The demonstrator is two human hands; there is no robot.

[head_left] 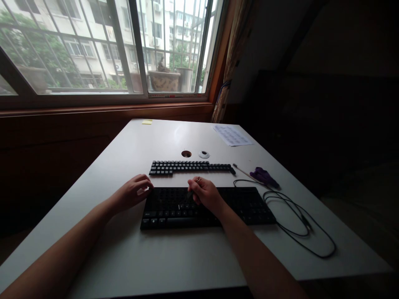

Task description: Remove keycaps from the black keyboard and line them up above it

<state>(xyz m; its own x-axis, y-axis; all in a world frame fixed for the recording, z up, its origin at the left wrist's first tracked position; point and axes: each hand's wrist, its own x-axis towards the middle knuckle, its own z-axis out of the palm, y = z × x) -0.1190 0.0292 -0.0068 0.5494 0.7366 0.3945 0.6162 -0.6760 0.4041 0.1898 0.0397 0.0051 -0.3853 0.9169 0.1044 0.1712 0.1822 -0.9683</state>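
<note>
1. Head view: your keyboard [193,216] lies on the table [156,261], in front of you, between your forearms.
2. Your left hand [137,192] is at the keyboard's far left corner, fingers partly bent and fingertips at the edge; you cannot tell whether they grip it.
3. Your right hand [204,193] is over the keyboard's middle, fingers curled tightly together; it is too dark to tell whether they pinch something small.
4. Loose keycaps [191,167] stand in close rows just beyond the keyboard.
5. Beyond those rows, you see a round hole [186,154] with a white ring [203,154] beside it.
6. To your right lie a thin stick [245,170], a purple cloth [264,176] and a looped cable [323,257].
7. Papers [233,135] lie near the far right corner, a yellow note [147,122] near the far left.
</note>
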